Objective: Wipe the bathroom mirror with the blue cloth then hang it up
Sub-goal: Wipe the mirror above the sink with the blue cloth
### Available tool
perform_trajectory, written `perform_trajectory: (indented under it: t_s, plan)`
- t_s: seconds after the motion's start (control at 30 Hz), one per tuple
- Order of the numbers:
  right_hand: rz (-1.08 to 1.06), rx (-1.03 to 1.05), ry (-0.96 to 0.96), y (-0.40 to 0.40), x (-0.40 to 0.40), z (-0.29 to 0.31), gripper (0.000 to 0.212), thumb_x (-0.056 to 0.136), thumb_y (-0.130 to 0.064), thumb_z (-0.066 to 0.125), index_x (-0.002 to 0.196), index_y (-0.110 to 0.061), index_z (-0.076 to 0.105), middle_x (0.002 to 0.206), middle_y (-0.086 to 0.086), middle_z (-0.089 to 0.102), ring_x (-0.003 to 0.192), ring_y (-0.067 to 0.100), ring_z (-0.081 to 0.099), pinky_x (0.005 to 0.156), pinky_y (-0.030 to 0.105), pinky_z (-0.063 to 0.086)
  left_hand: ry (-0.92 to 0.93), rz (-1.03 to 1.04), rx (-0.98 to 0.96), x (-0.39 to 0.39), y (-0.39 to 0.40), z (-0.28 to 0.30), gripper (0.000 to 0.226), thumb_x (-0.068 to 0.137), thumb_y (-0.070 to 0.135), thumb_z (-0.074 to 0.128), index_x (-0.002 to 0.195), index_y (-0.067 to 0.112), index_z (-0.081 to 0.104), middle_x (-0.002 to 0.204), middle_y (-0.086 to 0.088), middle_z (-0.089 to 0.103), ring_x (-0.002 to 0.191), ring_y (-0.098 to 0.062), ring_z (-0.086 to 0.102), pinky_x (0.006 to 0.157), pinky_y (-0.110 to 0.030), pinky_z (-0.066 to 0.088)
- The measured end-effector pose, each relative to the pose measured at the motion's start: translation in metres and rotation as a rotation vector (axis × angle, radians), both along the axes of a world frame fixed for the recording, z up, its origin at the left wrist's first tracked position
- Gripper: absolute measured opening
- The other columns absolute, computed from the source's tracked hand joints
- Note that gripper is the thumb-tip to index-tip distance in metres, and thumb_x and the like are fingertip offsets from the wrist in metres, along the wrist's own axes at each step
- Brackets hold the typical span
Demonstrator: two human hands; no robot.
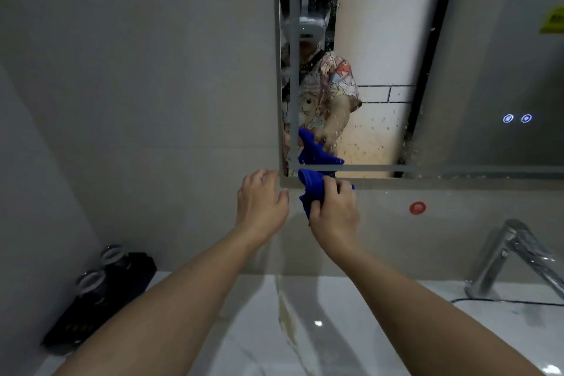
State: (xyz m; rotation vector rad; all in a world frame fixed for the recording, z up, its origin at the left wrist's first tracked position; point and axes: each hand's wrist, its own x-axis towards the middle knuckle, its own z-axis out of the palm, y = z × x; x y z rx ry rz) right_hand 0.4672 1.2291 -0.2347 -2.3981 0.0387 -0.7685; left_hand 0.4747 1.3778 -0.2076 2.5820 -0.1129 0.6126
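Cloth: blue cloth [312, 189] bunched in the right hand, held at the lower left corner of the mirror, overlapping its bottom edge
Right hand: right hand [334, 210] grips the cloth, fingers curled round it, arm stretched forward
Left hand: left hand [262, 198] holds nothing, fingers loosely bent, just beside the cloth and near the mirror's corner
Mirror: mirror [427, 70] spotted with water droplets; two small lit round icons [517, 118] glow at its right side
Wall: red round sticker [417, 208] below the mirror
Counter: pale marble counter [351, 330] with a chrome faucet [506, 262] at right and a black box [100, 299] at left
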Motion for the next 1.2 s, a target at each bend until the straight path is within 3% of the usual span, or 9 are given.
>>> perform_trajectory:
  t_s: [0.13, 0.27, 0.37, 0.53, 0.63, 0.77, 0.93, 1.07, 1.2]
  plan:
    - [-0.040, 0.084, -0.084, 0.001, 0.021, 0.020, 0.040, 0.091, -0.010, 0.059, 0.131, -0.011, 0.055, 0.124, 0.012, 0.054, 0.110, 0.030, 0.050, 0.089, 0.044, 0.049, -0.064, 0.067, -0.052, 0.016, 0.001, 0.007, 0.048, 0.102, 0.039, 0.048, 0.144, 0.017, 0.050, 0.149, -0.006, 0.048, 0.138, -0.025, 0.038, 0.115, -0.043, 0.034]
    - [-0.085, 0.154, -0.366, 0.000, 0.039, 0.037, 0.043, 0.086, -0.003, 0.064, 0.128, -0.011, 0.057, 0.124, 0.015, 0.054, 0.108, 0.033, 0.051, 0.091, 0.052, 0.050, -0.126, 0.088, -0.074, 0.035, -0.001, 0.011, 0.047, 0.103, 0.039, 0.044, 0.144, 0.016, 0.049, 0.151, -0.009, 0.046, 0.140, -0.027, 0.036, 0.116, -0.045, 0.033]
    - [-0.106, 0.007, -0.534, 0.002, 0.058, 0.039, 0.061, 0.076, -0.001, 0.075, 0.132, -0.012, 0.053, 0.131, 0.022, 0.052, 0.115, 0.038, 0.049, 0.095, 0.056, 0.048, -0.194, 0.106, -0.115, 0.049, 0.000, 0.011, 0.046, 0.104, 0.040, 0.038, 0.140, 0.017, 0.052, 0.148, -0.009, 0.049, 0.138, -0.027, 0.039, 0.112, -0.046, 0.035]
    - [-0.055, -0.452, -0.212, 0.012, 0.100, -0.020, 0.095, 0.087, -0.053, 0.070, 0.163, -0.019, 0.023, 0.170, 0.021, 0.006, 0.156, 0.041, 0.010, 0.122, 0.063, 0.013, -0.260, 0.104, -0.185, 0.065, 0.005, 0.004, 0.048, 0.101, 0.040, 0.035, 0.137, 0.015, 0.054, 0.146, -0.011, 0.049, 0.136, -0.030, 0.041, 0.110, -0.048, 0.036]
    - [-0.040, -0.507, -0.226, 0.011, 0.115, -0.050, 0.098, 0.094, -0.059, 0.060, 0.166, -0.021, 0.007, 0.171, 0.017, -0.011, 0.158, 0.037, -0.008, 0.124, 0.062, 0.004, -0.290, 0.078, -0.191, 0.075, 0.011, -0.006, 0.047, 0.101, 0.038, 0.039, 0.137, 0.013, 0.053, 0.148, -0.013, 0.046, 0.137, -0.031, 0.040, 0.111, -0.050, 0.036]
    - [-0.049, -0.479, -0.306, 0.013, 0.125, -0.053, 0.095, 0.097, -0.075, 0.030, 0.165, -0.018, -0.006, 0.170, 0.016, -0.017, 0.158, 0.036, -0.012, 0.125, 0.058, -0.008, -0.344, 0.050, -0.173, 0.090, 0.018, -0.021, 0.051, 0.099, 0.042, 0.038, 0.139, 0.011, 0.050, 0.150, -0.015, 0.043, 0.137, -0.033, 0.040, 0.111, -0.050, 0.035]
    - [0.175, -0.307, -0.487, -0.004, 0.135, -0.065, 0.083, 0.101, -0.064, 0.036, 0.159, -0.007, 0.018, 0.172, 0.007, -0.012, 0.159, 0.032, -0.005, 0.127, 0.052, -0.008, -0.379, 0.029, -0.226, 0.108, 0.009, -0.041, 0.052, 0.100, 0.044, 0.041, 0.140, 0.012, 0.048, 0.153, -0.016, 0.039, 0.140, -0.033, 0.038, 0.114, -0.047, 0.031]
    - [0.054, -0.484, -0.525, -0.010, 0.148, -0.071, 0.070, 0.104, -0.044, 0.041, 0.160, -0.009, 0.018, 0.172, 0.009, -0.012, 0.159, 0.030, -0.007, 0.127, 0.051, -0.007, -0.426, 0.017, -0.203, 0.120, 0.003, -0.051, 0.048, 0.100, 0.041, 0.043, 0.139, 0.013, 0.049, 0.151, -0.014, 0.041, 0.139, -0.031, 0.038, 0.115, -0.042, 0.028]
    - [-0.028, -0.623, -0.601, -0.018, 0.157, -0.068, 0.069, 0.104, -0.053, 0.042, 0.161, -0.020, 0.021, 0.173, 0.005, -0.006, 0.159, 0.026, -0.005, 0.128, 0.050, -0.005, -0.487, 0.036, -0.091, 0.133, 0.011, -0.055, 0.048, 0.101, 0.038, 0.044, 0.142, 0.014, 0.048, 0.158, -0.011, 0.033, 0.148, -0.032, 0.030, 0.122, -0.043, 0.019]
